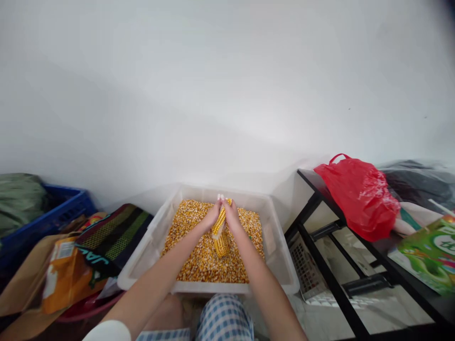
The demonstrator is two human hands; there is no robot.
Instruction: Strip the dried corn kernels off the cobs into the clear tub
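Checked cloth (pixel 225 315), blue and white: over the person's leg, nearest.

Pale plastic tub (pixel 213 287): beyond the leg, its near rim crossing under the right forearm.

Corn kernels (pixel 199 258): loose, yellow and whitish, spread across the tub floor.

Loose cob (pixel 222 246): one, yellow, lying on the kernels between the forearms, on the near side of the hands and closer to the right forearm. Long axis slants, near end rightward.

Held cob (pixel 219 224): one, yellow, pale near end, above the kernels. Long axis points away from the person, far end leaning right; it thus meets the loose cob's line at an angle. Near end overlaps the loose cob in view; contact cannot be told.

Left hand (pixel 213 212) and right hand (pixel 231 213): brought close together, narrow, gripping the held cob from either side toward its far end; neither is clearly nearer. Exact finger placement too small to tell.

Red plastic bag (pixel 357 199): on the dark counter (pixel 313 180), right of the tub.

White wall (pixel 227 94): behind all.
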